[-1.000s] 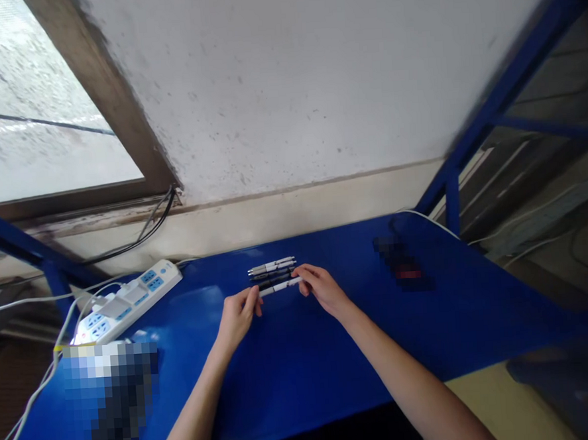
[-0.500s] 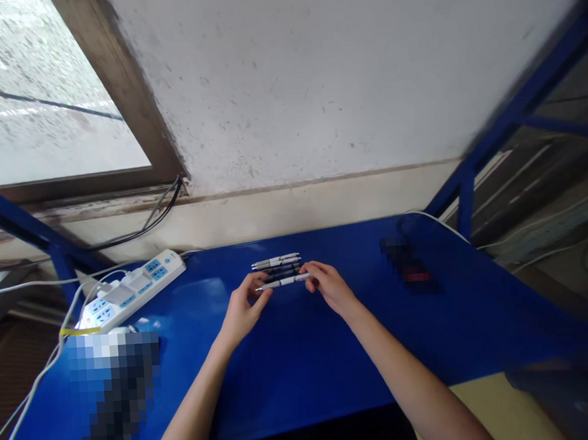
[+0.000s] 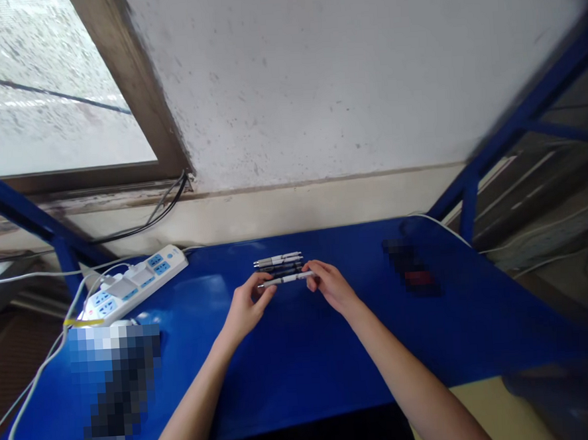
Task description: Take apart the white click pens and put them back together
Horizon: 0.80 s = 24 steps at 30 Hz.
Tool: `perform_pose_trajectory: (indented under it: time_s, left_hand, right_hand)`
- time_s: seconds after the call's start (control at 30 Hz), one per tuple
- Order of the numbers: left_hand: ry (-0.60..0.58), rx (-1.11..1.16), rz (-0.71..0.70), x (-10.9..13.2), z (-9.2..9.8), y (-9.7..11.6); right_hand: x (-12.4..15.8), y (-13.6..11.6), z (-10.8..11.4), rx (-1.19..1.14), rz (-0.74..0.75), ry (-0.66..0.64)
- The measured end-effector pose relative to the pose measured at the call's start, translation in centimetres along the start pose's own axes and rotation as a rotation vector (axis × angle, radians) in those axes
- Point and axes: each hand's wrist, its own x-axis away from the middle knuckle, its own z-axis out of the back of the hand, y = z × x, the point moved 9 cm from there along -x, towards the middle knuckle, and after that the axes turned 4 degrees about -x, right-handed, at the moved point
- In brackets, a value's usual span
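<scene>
1. A slim white-and-silver pen (image 3: 284, 280) lies crosswise at the front of a small group of pens, near the middle of the blue bench (image 3: 304, 379), between the two hands. Cannot tell whether it clears the bench top.
2. Left hand (image 3: 246, 300): fingers (image 3: 261, 290) narrow, pinched on the pen's left end. Right hand (image 3: 329, 285): fingers (image 3: 311, 269) narrow, closed on its right end. A fingertip hold like this is light; an uneven squeeze could let the barrel spin or slip free.
3. Close behind it are dark pens (image 3: 281, 268) and a white pen (image 3: 278, 259), side by side. A brushing knuckle could push them out of line, and round barrels may roll easily on this smooth top.
4. Left on the bench is a white power strip (image 3: 138, 284), with white cables (image 3: 47, 368) running off it. A rolling pen could lodge among them; a forearm could snag a cable.
5. Two pixelated objects, lower left (image 3: 117, 383) and far right (image 3: 410, 267), cannot be identified.
</scene>
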Motion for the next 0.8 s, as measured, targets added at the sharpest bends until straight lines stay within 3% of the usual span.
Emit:
perform_pose_trajectory:
  time_s: [0.3, 0.4, 0.5, 0.63, 0.8]
  left_hand:
    - [0.029, 0.14, 0.078, -0.2, 0.5, -1.0]
    - [0.024, 0.266, 0.074, -0.3, 0.4, -0.7]
    - [0.049, 0.24, 0.101, -0.3, 0.8, -0.8]
    - [0.118, 0.192, 0.157, -0.3, 1.7, -1.6]
    - [0.192, 0.316, 0.168, -0.3, 2.2, -2.2]
  right_hand:
    - [0.3, -0.3, -1.3, -0.063, 0.005, -0.135]
    - [0.6, -0.6, -1.6, -0.089, 0.008, -0.143]
    - [0.6, -0.8, -1.6, -0.124, 0.005, -0.139]
    - [0.2, -0.9, -0.8, -0.224, 0.02, -0.078]
    - [-0.6, -0.6, 1.3, -0.338, 0.014, 0.074]
